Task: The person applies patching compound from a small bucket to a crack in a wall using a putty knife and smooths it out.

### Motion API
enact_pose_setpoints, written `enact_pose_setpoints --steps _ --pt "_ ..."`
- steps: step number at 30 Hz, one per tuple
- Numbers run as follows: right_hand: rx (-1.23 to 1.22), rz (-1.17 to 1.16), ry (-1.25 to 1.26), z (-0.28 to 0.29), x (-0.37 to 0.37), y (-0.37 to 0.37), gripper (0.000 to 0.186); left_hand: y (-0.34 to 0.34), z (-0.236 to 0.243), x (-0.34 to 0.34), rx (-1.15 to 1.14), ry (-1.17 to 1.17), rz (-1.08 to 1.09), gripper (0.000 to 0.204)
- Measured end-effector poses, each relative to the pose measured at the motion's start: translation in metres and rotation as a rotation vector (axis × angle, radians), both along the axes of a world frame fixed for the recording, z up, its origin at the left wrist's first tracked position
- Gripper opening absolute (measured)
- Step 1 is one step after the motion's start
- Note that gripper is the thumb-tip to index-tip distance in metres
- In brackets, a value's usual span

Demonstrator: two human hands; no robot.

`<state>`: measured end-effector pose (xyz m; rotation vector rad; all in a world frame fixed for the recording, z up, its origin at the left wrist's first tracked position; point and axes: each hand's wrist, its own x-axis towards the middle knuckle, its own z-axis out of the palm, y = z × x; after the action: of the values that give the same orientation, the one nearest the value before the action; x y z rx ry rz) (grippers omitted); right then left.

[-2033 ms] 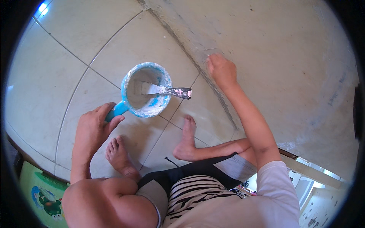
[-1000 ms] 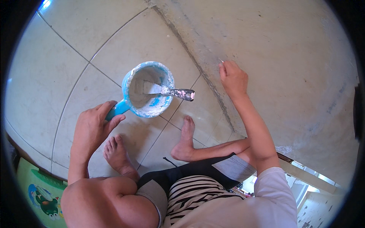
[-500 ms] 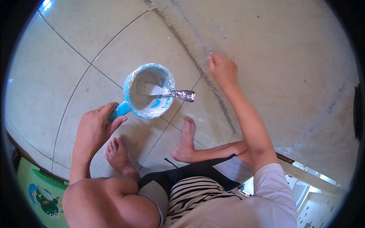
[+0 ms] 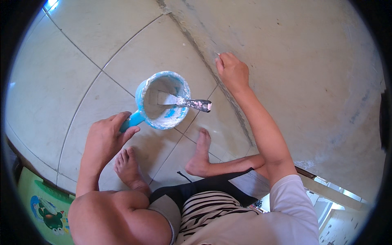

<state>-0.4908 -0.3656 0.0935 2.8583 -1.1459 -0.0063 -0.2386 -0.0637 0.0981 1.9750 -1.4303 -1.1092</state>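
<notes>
My left hand is wrapped round the handle of a blue dipper, held over the tiles. Its rim and inside are smeared with white, and a greyish paste coats the bowl. A putty knife rests in it, blade in the paste, dark pink-spotted handle sticking out over the right rim. My right hand is closed in a pinch at the base of the wall, close to the rough grey joint. A tiny pale tip shows at its fingers; what it is I cannot make out.
Large beige floor tiles meet a plain, stained wall surface on the right. My bare feet are on the tiles below the dipper. A green plastic stool with a cartoon picture stands at the lower left.
My right hand has shifted slightly left and up along the joint, still closed. The dipper and my left hand appear slightly lower and to the right.
</notes>
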Motion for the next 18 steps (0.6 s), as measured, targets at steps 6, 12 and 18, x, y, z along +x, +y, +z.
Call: enact_pose_setpoints --steps 6,12,18 --pt "-0.150 -0.039 -0.036 0.064 0.004 -0.006 0.016 0.006 -0.001 0.003 0.019 -0.011 -0.008 0.036" --pt "-0.042 0.009 -0.076 0.066 0.011 -0.001 0.015 0.006 0.001 0.003 -0.006 -0.022 -0.017 0.037" --pt "-0.024 0.009 0.013 0.001 0.025 -0.011 0.020 0.003 -0.004 -0.002 -0.060 -0.022 0.014 0.037"
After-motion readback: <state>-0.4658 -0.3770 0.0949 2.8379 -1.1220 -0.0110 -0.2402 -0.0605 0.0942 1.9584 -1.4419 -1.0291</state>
